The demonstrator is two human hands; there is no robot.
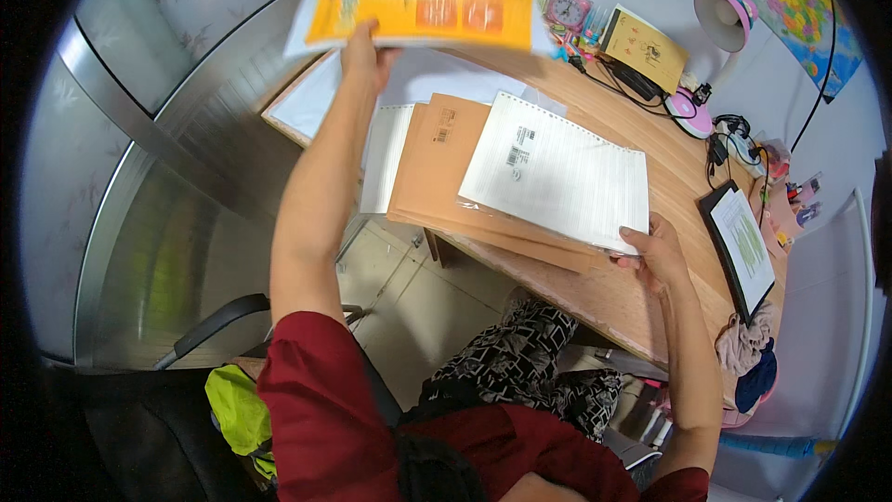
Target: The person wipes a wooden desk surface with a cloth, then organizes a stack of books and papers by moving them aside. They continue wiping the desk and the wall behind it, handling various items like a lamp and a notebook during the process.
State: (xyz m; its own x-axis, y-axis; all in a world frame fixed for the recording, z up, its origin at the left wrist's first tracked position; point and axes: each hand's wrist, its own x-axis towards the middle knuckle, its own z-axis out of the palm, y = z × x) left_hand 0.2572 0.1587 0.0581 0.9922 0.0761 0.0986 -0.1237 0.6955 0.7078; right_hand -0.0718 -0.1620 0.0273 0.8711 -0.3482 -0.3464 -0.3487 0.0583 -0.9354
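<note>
In the head view my left hand (366,59) is raised at the top and grips the lower edge of a yellow-orange printed booklet or packet (397,7). White sheets show behind it; its upper part is cut off and blurred. My right hand (651,251) pinches the near right corner of a clear-wrapped pack of white loose-leaf paper (557,160), punched along its far edge. Beneath that pack lie brown kraft-covered notebooks (446,167), overlapping the desk's front edge. Partly under them, to the left, is another white lined pad (387,153).
On the wooden desk (613,146) stand a pink clock (568,8), a pink-based lamp (725,17), a tan notebook (644,49) and a black clipboard or tablet (739,247). Cables (725,146) run along the wall side. A chair armrest (219,324) is at left.
</note>
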